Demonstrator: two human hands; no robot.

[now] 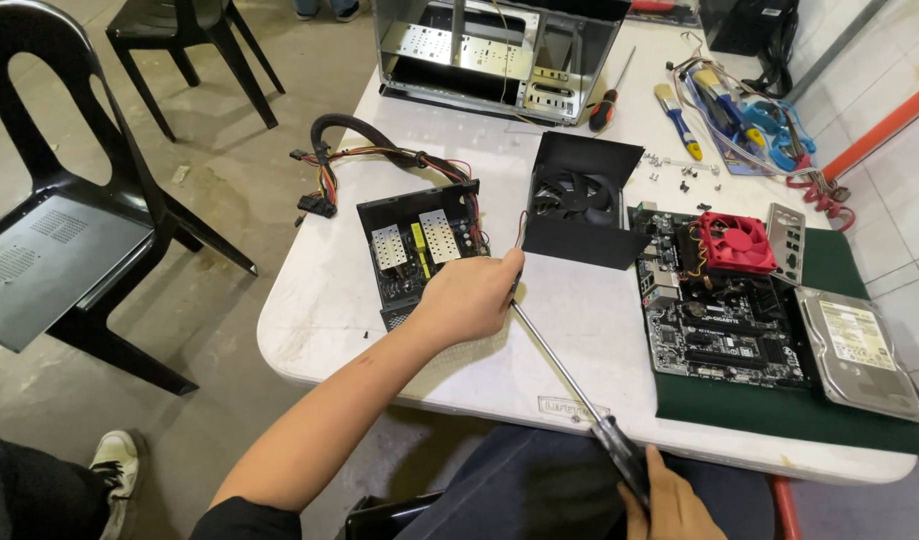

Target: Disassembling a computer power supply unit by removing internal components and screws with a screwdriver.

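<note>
Even, bright diffuse light; soft shadows under the chairs; mild glare on white worktop; sharp focus, wide-angle edge bending.

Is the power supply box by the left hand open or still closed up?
Open. The power supply box shows bare heatsinks and circuit board inside; its fan cover lies apart beside it. The left hand rests at its edge.

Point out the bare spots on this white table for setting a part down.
Free: the table left of the open power supply, and the strip between left hand and motherboard, crossed by the screwdriver. Crowded: the far right corner, with brushes and loose screws.
</note>
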